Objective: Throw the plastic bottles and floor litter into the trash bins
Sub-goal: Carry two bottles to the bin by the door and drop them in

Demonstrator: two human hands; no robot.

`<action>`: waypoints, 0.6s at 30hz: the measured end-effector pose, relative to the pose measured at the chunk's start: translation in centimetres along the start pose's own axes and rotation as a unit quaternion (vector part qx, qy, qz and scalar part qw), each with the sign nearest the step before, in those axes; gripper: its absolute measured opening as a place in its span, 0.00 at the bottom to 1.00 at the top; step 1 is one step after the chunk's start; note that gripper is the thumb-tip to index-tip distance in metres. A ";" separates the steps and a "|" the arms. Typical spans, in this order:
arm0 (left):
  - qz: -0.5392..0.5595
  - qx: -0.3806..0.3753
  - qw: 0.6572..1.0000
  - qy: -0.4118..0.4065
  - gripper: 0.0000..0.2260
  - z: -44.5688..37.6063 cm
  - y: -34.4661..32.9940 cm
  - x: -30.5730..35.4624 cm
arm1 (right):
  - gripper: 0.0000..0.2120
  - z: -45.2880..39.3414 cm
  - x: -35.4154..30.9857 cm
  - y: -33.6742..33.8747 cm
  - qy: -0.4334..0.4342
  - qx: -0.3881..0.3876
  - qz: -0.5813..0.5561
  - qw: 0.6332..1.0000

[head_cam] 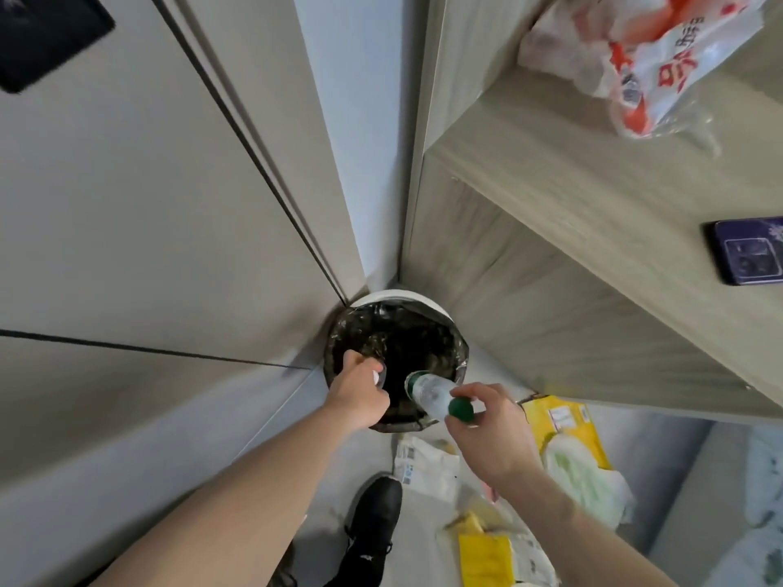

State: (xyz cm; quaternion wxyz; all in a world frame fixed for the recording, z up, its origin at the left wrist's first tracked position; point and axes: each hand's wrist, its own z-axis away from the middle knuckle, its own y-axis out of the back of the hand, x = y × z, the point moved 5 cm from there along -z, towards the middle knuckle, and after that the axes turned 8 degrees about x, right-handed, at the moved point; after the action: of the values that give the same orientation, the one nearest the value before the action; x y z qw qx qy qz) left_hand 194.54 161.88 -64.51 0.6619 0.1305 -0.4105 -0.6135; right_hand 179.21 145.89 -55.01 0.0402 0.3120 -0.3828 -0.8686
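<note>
At the upper left of the frame a dark panel [46, 36] sits on the pale wall. Below it, near the middle of the frame, a round trash bin [396, 299] with a white rim and a black liner stands in the corner between the wall and a wooden cabinet.

The left hand [360, 391] reaches over the left part of the bin's mouth; its fingers [373, 372] are curled around something clear, though what it is cannot be told from this blurred view.

Just to its right, a clear plastic bottle [430, 394] with a green cap [461, 410] lies tilted over the near edge of the bin, base toward the opening and cap toward the person. The right hand [491, 434] holds it at the cap end, thumb and fingers [474, 391] pinched on the neck.

On the grey floor at the lower middle, a black shoe [375, 514] stands just beside scattered litter: a white wrapper [423, 463], a yellow package [567, 438] and a yellow packet [487, 559] lower down.

At the upper right, a red and white plastic bag [644, 57] rests on the counter [593, 197], and a dark phone [745, 256] lies at the right edge of the frame.
</note>
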 end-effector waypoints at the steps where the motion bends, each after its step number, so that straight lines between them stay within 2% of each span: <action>1: -0.006 -0.001 1.000 -0.002 0.18 -0.9 -0.6 -0.5 | 0.13 -0.8 0.3 -1.0 -0.004 -0.001 0.003 1.000; 10: -0.024 -0.045 0.999 -0.006 0.23 -7.6 -3.9 -2.4 | 0.16 -8.1 0.9 -8.5 0.008 -0.026 0.054 0.998; 18: -0.048 -0.074 0.996 -0.030 0.25 -10.2 -6.5 -3.7 | 0.16 -12.1 1.6 -14.6 -0.007 -0.060 0.058 0.997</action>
State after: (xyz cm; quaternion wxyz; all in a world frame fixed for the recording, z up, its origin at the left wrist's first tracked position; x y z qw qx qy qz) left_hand 197.50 160.52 -76.77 0.6270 0.0825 -0.3765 -0.6770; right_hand 187.35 147.88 -72.07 0.1061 0.2800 -0.3478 -0.8884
